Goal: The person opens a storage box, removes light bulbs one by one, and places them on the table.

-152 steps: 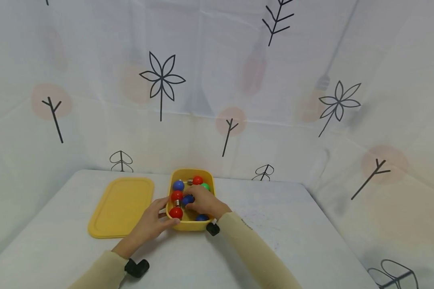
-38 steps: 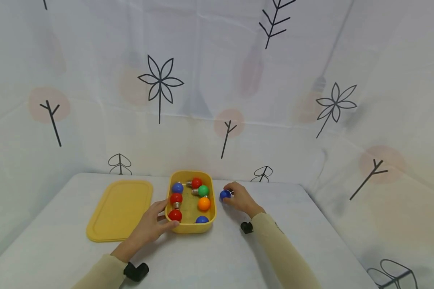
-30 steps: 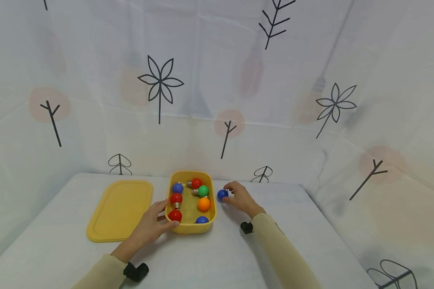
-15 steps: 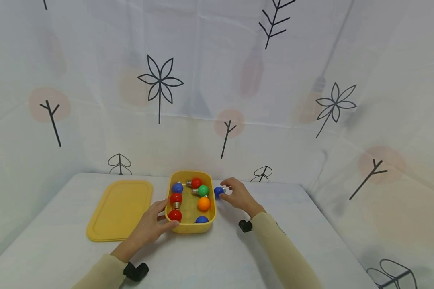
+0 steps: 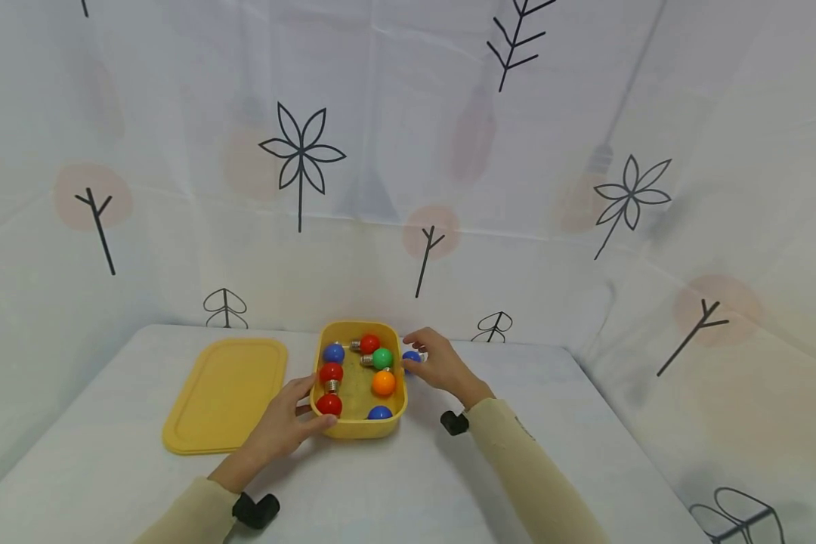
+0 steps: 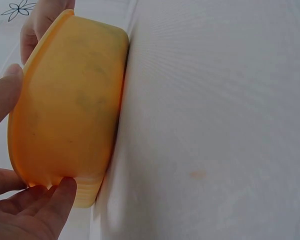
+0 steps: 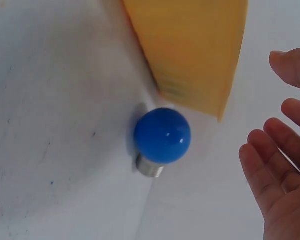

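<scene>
My left hand (image 5: 287,418) grips the near left corner of the yellow bin (image 5: 360,429), thumb on the rim and fingers on its outer side; the left wrist view shows fingers (image 6: 65,197) against the wall of the bin (image 6: 70,110). Inside lie several bulbs: red (image 5: 329,405), blue (image 5: 334,353), green (image 5: 382,359) and orange (image 5: 384,383). One blue bulb (image 7: 162,136) lies on the table against the bin's right side. My right hand (image 5: 443,366) hovers over it, fingers spread and holding nothing; the right wrist view shows a gap between hand (image 7: 282,165) and bulb.
A flat yellow lid (image 5: 226,396) lies on the white table (image 5: 353,491) to the left of the bin. Behind the table hangs a white cloth (image 5: 381,151) with plant drawings.
The blue bulb has gone from inside the bin to the table on its right and moved left to the bin's side. My right hand has let go of it. The left hand stays in place.
</scene>
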The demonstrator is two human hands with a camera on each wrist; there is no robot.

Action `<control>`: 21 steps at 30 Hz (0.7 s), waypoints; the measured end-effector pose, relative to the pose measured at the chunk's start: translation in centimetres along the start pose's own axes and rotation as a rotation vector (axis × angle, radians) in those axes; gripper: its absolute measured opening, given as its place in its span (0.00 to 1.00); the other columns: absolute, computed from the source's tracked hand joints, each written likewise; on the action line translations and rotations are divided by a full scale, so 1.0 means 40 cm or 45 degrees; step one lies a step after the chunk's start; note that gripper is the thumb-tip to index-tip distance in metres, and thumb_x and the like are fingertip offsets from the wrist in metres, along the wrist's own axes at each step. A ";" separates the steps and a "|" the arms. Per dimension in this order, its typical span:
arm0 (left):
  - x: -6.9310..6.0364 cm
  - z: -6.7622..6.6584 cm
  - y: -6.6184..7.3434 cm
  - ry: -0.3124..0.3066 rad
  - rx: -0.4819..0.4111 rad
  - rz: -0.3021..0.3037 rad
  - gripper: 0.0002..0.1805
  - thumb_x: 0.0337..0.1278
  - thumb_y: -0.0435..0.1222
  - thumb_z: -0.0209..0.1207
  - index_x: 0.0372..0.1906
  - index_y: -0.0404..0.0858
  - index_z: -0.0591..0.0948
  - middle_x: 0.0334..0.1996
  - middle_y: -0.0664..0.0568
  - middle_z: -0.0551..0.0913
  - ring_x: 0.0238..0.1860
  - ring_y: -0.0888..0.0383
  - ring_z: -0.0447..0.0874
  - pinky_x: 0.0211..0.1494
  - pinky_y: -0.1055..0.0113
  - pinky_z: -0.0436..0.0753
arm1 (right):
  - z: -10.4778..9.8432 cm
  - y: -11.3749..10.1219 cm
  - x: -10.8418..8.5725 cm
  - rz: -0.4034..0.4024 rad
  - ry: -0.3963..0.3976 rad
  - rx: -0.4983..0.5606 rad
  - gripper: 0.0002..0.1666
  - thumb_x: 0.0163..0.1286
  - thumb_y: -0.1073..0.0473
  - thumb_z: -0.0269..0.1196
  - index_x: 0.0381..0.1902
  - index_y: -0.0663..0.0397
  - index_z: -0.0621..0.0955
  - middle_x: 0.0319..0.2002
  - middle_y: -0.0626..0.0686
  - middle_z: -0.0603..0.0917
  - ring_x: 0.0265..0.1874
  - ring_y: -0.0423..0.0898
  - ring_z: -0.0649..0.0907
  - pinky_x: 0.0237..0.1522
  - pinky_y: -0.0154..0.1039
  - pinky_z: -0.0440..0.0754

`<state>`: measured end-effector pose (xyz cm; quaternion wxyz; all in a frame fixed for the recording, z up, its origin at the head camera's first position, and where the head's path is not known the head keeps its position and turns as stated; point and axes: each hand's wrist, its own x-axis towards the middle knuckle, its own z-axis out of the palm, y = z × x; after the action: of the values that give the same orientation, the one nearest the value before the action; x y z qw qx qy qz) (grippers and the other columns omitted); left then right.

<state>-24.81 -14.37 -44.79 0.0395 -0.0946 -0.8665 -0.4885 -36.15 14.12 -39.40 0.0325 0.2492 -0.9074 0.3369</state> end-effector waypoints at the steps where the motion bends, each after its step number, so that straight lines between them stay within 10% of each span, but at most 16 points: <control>1: 0.000 0.000 0.000 0.000 0.002 0.001 0.47 0.48 0.46 0.70 0.71 0.35 0.62 0.66 0.43 0.66 0.65 0.47 0.67 0.58 0.56 0.78 | 0.002 -0.006 0.000 -0.007 -0.010 0.004 0.26 0.61 0.56 0.68 0.57 0.57 0.76 0.55 0.58 0.76 0.53 0.57 0.76 0.56 0.52 0.79; 21: 0.000 -0.002 -0.004 0.002 -0.013 0.028 0.46 0.48 0.46 0.70 0.71 0.35 0.62 0.65 0.44 0.67 0.64 0.47 0.68 0.58 0.58 0.79 | 0.083 -0.106 0.006 -0.213 -0.222 -0.108 0.22 0.62 0.50 0.68 0.53 0.46 0.78 0.50 0.47 0.77 0.50 0.51 0.77 0.54 0.39 0.78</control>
<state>-24.86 -14.52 -44.88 0.0452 -0.1038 -0.8629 -0.4925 -34.00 9.19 -39.37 -0.0081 0.3509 -0.8962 0.2714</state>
